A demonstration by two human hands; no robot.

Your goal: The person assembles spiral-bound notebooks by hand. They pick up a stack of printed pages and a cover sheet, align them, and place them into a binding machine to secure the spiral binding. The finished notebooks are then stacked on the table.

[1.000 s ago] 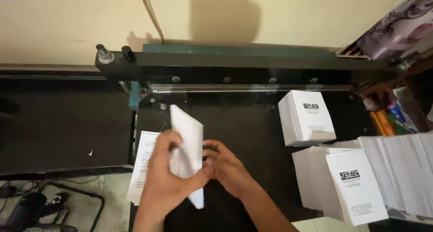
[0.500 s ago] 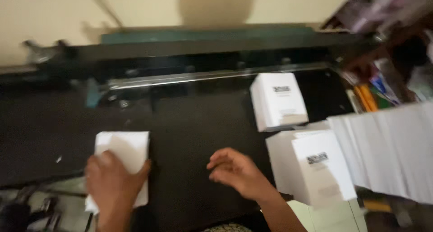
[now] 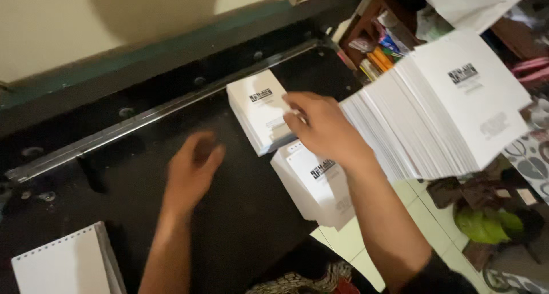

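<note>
Black cutter bed [image 3: 240, 214] meets cream wall [image 3: 68, 25].

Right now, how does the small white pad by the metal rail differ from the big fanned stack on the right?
The small pad lies flat and squared up on the black table; the fanned stack is far bigger, tilted and splayed. The right hand touches the pad, not the stack. Both are white with dark print.

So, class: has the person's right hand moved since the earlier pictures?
Yes. The right hand has moved from mid-table up and right onto the white pad by the metal rail.
</note>
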